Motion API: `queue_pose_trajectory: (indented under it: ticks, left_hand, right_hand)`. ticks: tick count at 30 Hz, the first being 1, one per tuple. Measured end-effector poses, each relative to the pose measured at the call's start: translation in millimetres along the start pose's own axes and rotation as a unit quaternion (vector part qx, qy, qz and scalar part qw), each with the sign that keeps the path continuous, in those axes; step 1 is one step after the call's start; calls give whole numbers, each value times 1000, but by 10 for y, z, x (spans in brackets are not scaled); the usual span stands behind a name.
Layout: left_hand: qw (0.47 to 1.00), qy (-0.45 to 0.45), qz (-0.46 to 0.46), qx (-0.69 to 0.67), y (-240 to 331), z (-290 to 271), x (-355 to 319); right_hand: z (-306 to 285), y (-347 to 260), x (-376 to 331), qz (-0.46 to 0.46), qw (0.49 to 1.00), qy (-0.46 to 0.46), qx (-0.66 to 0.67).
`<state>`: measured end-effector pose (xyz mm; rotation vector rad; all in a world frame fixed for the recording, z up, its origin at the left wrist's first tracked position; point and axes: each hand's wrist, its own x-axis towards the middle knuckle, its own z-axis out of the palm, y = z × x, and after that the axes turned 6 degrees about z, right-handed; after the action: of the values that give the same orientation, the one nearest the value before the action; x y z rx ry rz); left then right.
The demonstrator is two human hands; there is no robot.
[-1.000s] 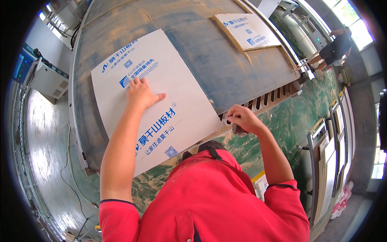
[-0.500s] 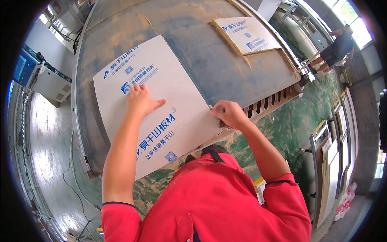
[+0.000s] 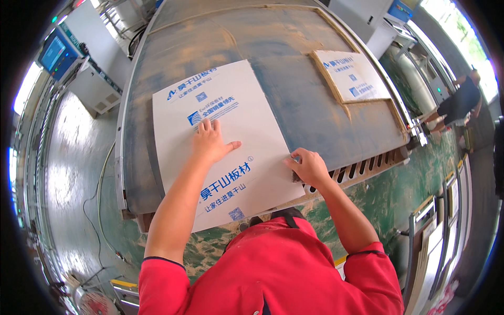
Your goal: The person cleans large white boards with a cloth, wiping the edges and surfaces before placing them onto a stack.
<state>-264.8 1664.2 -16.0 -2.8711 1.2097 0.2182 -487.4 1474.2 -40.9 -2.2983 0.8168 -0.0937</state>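
A white board (image 3: 262,136) with blue print lies on a large, dusty dark table (image 3: 294,113). My left hand (image 3: 211,144) rests flat on its middle, with the fingers stretched and the thumb out to the side. At the board's right edge, close to the near corner, my right hand (image 3: 311,169) is closed, thumb and fingertips against the edge. Something small and dark shows beneath those fingers, too hidden to name.
A smaller printed piece (image 3: 359,79) lies at the table's far right among thin strips. Slots (image 3: 367,167) line the near right side. A control cabinet (image 3: 94,86) stands left, a person (image 3: 462,97) far right, and boards on a rack (image 3: 433,241) lower right.
The whole view has shifted, so table and board appear farther right and lower. My left hand keeps its place on the board. My right hand stays by the edge, its fingers slightly rearranged.
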Motion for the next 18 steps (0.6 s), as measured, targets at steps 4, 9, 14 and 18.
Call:
queue_pose_trajectory:
  ticks: [4, 9, 14, 18]
  left_hand:
    - [972, 86, 7, -218, -260, 97, -659]
    - [903, 241, -198, -294, -840, 341, -2190]
    - [676, 309, -432, -510, -1289, 1386, -3480]
    - [528, 223, -440, -691, -563, 1406, -3344]
  right_hand:
    - [-56, -50, -111, 52, 996, -70, 26]
    - [-45, -73, -188, 61, 987, -104, 110]
    - [141, -237, -351, 44, 969, -182, 162]
    - [234, -136, -350, 78, 895, -260, 355]
